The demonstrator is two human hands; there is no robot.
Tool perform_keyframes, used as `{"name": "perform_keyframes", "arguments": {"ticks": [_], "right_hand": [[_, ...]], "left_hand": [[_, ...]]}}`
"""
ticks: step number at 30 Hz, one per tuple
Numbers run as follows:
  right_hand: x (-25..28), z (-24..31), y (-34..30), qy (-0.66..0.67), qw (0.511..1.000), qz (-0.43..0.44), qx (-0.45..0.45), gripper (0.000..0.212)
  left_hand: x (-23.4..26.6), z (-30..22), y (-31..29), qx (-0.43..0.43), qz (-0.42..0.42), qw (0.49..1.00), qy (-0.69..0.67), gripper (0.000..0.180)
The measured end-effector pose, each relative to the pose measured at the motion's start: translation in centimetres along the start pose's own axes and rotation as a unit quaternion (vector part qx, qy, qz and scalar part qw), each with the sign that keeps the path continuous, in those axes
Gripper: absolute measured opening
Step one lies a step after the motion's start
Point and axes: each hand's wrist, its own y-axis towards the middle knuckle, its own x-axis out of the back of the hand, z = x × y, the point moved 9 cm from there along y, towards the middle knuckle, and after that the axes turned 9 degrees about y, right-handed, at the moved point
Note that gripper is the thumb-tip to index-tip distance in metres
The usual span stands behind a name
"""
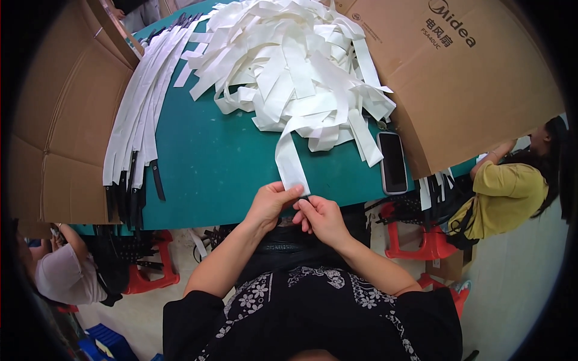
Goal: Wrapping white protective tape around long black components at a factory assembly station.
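Observation:
A white fabric strip (289, 162) runs down from a large heap of loose white strips (295, 66) to the front edge of the green table. My left hand (269, 206) is closed on the strip's near end, thumb on top. Just to the right, my right hand (323, 221) pinches something small and dark at that same end, mostly hidden by the fingertips. On the table's left lies a row of white strips with black ends (141, 108), laid side by side with the black tips hanging over the edge.
A phone (394, 162) lies right of the heap. Cardboard panels stand on the left (72, 120) and right (463, 78). A person in yellow (512, 192) sits at right, another in a pale top (66, 271) at left. Red stools (153, 265) stand below the table.

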Motion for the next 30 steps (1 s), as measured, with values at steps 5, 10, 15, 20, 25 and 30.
{"name": "perform_keyframes", "arguments": {"ticks": [5, 10, 15, 20, 25, 30], "right_hand": [[0.5, -2.5, -0.9, 0.066, 0.997, -0.021, -0.030, 0.024], [0.1, -1.3, -3.2, -0.103, 0.990, -0.021, 0.098, 0.022], [1.3, -1.6, -3.4, -0.159, 0.985, -0.043, 0.057, 0.021], [-1.4, 0.5, -2.1, -0.092, 0.995, -0.018, 0.016, 0.024], [-3.2, -2.5, -2.2, 0.071, 0.995, 0.041, -0.052, 0.024], [-3.1, -2.1, -1.0, 0.125, 0.992, 0.000, -0.030, 0.023]], "left_hand": [[-1.6, -1.4, 0.7, -0.009, 0.067, 0.995, -0.078, 0.032], [-1.4, -1.3, 1.0, -0.039, 0.002, 0.998, -0.040, 0.032], [-1.1, -3.2, 0.7, -0.101, -0.032, 0.994, -0.041, 0.030], [-0.5, -5.1, -1.1, -0.134, -0.051, 0.989, -0.025, 0.029], [1.1, -6.5, -1.5, -0.167, -0.032, 0.976, -0.138, 0.032], [-0.9, -4.0, -2.3, -0.155, -0.036, 0.987, 0.003, 0.036]]}}
